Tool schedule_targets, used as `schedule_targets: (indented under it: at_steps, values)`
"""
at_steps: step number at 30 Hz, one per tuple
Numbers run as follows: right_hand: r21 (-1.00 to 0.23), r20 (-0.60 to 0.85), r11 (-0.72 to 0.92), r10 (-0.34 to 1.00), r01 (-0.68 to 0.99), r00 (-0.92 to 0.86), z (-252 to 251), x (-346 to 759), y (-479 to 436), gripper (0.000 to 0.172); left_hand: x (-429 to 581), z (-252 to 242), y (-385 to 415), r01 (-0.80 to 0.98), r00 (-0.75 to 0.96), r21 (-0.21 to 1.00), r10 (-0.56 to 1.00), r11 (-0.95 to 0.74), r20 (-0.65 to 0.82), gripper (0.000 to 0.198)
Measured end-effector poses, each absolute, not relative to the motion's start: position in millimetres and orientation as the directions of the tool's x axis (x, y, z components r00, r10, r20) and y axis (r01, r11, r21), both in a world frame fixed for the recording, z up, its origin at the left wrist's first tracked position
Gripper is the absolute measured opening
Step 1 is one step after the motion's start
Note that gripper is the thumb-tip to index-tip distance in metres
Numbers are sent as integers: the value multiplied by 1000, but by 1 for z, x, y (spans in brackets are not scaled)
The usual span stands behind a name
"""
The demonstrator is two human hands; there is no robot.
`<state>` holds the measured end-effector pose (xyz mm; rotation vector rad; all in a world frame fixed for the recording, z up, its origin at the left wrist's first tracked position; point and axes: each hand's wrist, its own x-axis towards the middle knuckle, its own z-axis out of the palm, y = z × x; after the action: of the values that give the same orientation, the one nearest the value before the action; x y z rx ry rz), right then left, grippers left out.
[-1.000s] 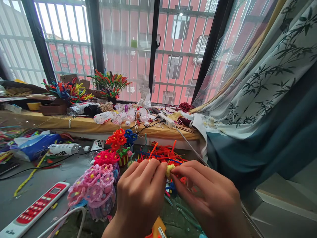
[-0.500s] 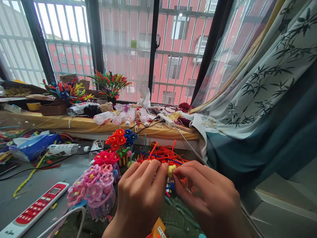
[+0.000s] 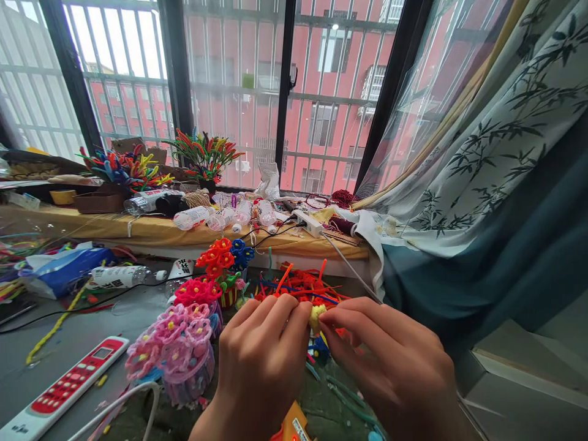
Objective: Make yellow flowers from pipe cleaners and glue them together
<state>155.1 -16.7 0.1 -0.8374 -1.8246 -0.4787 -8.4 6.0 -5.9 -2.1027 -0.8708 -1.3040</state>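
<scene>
Between the fingertips of both hands is a small fuzzy yellow piece point(image 3: 316, 318), which looks like pipe cleaner. My left hand point(image 3: 266, 355) pinches it from the left, with its back turned to me. From the right, the thumb and index finger of my right hand point(image 3: 388, 358) close on its other side. Behind the hands lies a pile of orange-red pipe cleaners point(image 3: 301, 283). Something blue and yellow point(image 3: 319, 347) shows below the yellow piece, partly hidden. Left of my hands stand pink pipe-cleaner flowers point(image 3: 177, 343) in a purple pot.
A red and white remote point(image 3: 71, 386) lies at the lower left. Red flowers point(image 3: 215, 257) and blue flowers point(image 3: 241, 251) stand farther back. Plastic bottles point(image 3: 124, 277) lie behind. An orange tool point(image 3: 296, 424) shows at the bottom. A power strip point(image 3: 309, 223) sits on the sill; curtains hang right.
My right hand has shifted very slightly right and down, its fingers still at the yellow piece. My left hand stays almost in place.
</scene>
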Motion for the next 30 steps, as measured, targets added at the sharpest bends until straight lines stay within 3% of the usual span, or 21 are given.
schedule_targets:
  at_steps: [8, 13, 25, 30]
  values:
    - [-88, 927, 695, 320, 714, -197, -2, 153, -15, 15, -6, -3, 5, 736, 339, -102, 234, -669, 911, 23]
    - [-29, 902, 686, 332, 727, -277, 7, 154, -17, 18, -4, -5, 5, 729, 338, -92, 241, -678, 910, 24]
    - [-49, 872, 630, 405, 775, -275, 5, 163, -19, 11, -10, -6, 3, 748, 345, -83, 278, -659, 896, 16]
    - [-50, 870, 647, 402, 760, -285, 5, 163, -20, 9, -10, -8, 3, 710, 286, 38, 338, -703, 897, 16]
